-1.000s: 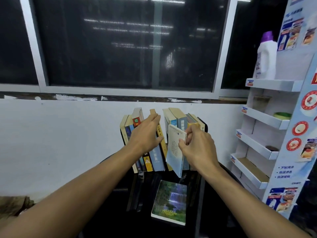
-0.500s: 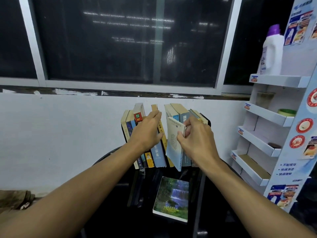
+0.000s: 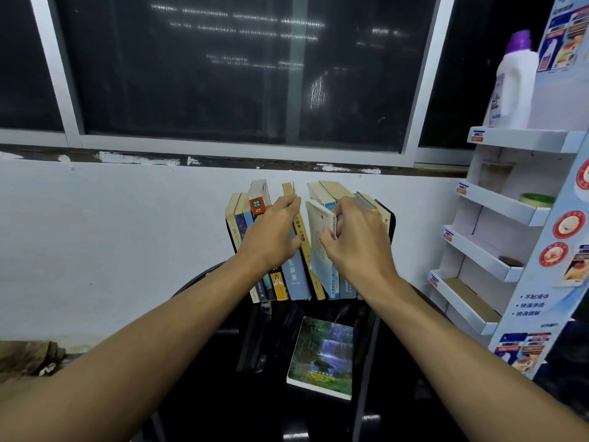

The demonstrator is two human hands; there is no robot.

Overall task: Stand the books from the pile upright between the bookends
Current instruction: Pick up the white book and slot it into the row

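Your right hand [image 3: 357, 247] pinches the thin pale-blue paperback [image 3: 318, 240], long axis near vertical, at the gap in the row of upright paperback books [image 3: 296, 279]. Left hand [image 3: 271, 237] presses the left batch aside (fingers flattish). Slot sits straight ahead, and the right hand is nearer.

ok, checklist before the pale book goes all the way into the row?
1. Right hand pinches the pale book at its top edge: ok.
2. Left hand presses the left group, up to the yellow-spined book, aside: ok.
3. Gap open for the pale book: ok.
4. Pale book upright: not ok, its top leans left.
5. Pale book's bottom edge down on the black table: cannot tell.
6. Right bookend behind the end books: ok.
7. Pile finished: not ok, the waterfall-cover book lies flat on the table.
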